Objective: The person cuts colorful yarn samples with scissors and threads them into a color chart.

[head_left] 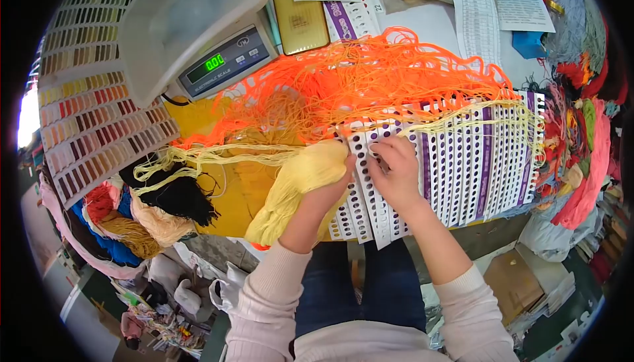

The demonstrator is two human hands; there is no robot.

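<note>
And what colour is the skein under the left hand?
Pale yellow skein, left hand on it; head view shows it best.

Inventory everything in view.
Electronic scale: one, grey, upper left
Plastic basin: one, white, upper left
Rectangular phone: one, gold, top
Tangled thread: one heap, orange, centre
Thread skein: one, pale yellow, centre
Holed card strips: many, white, centre-right
Thread-sample rows: many, multicoloured, left
Thread bundles: many, mixed, both sides
Printed paper sheets: several, white, top-right
Cardboard box: one, brown, lower right
Tabletop: one, yellow, centre
Left hand: one, bare, at skein
Right hand: one, bare, over strips
</note>
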